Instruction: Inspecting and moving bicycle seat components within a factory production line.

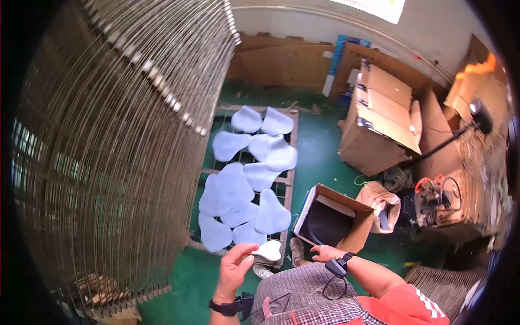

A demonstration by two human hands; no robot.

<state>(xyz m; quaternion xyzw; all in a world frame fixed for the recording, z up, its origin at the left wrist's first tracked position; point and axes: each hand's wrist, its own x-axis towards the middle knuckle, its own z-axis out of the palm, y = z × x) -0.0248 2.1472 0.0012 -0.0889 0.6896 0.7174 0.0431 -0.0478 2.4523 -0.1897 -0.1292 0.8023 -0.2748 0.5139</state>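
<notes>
My left hand (233, 269) is raised near the front end of a low metal rack (288, 189), thumb and fingers apart and nothing gripped between them. A small white, rounded flat piece (269, 250) shows just beyond its fingertips; I cannot tell whether they touch. Several pale blue flat pieces with curved outlines, such as this rounded one (272, 212), lie spread and partly overlapping on the rack. My right hand (327, 253) is held by the near side of an open cardboard box (362, 222), fingers stretched out and holding nothing visible. Inside that box lies something dark (327, 223).
A tall stack of wire racks (135, 135) rises along the left. Right of the low rack stand a large carton (368, 130), an open sack (379, 203) and a black lamp on an arm (481, 115). Flattened cardboard (287, 62) leans on the back wall. The floor (317, 141) is green.
</notes>
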